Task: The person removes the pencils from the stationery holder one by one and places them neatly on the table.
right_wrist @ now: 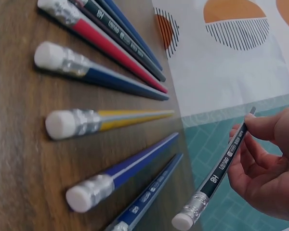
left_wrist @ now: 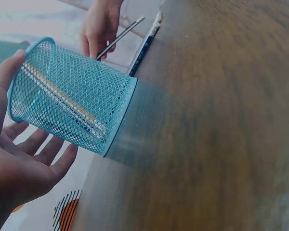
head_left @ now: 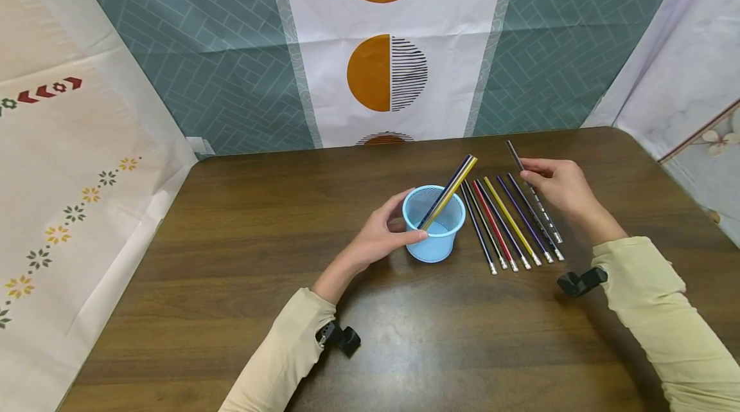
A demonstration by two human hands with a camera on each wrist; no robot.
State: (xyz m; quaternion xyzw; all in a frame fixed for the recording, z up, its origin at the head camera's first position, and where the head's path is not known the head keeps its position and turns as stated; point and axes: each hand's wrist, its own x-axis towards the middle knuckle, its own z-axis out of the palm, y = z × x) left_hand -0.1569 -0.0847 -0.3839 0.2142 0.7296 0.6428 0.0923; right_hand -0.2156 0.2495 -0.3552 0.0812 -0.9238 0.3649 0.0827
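Observation:
A light-blue mesh pencil cup (head_left: 437,249) stands upright on the table, and my left hand (head_left: 376,235) holds it with the thumb at the near side and fingers round the far side. Two pencils lean inside the cup, one yellow (head_left: 453,197) and one dark blue. My right hand (head_left: 566,192) pinches a black pencil (right_wrist: 225,161) between thumb and fingers, its white eraser end pointing down and toward me. Left of that pencil, several more lie side by side, including a red pencil (head_left: 496,225) and a yellow pencil (head_left: 512,221), with their erasers toward me.
The brown wooden table (head_left: 231,258) spreads around both hands. A patterned cloth (head_left: 231,45) hangs behind its far edge, with pale cloths at the left and right sides. Each wrist carries a black camera mount.

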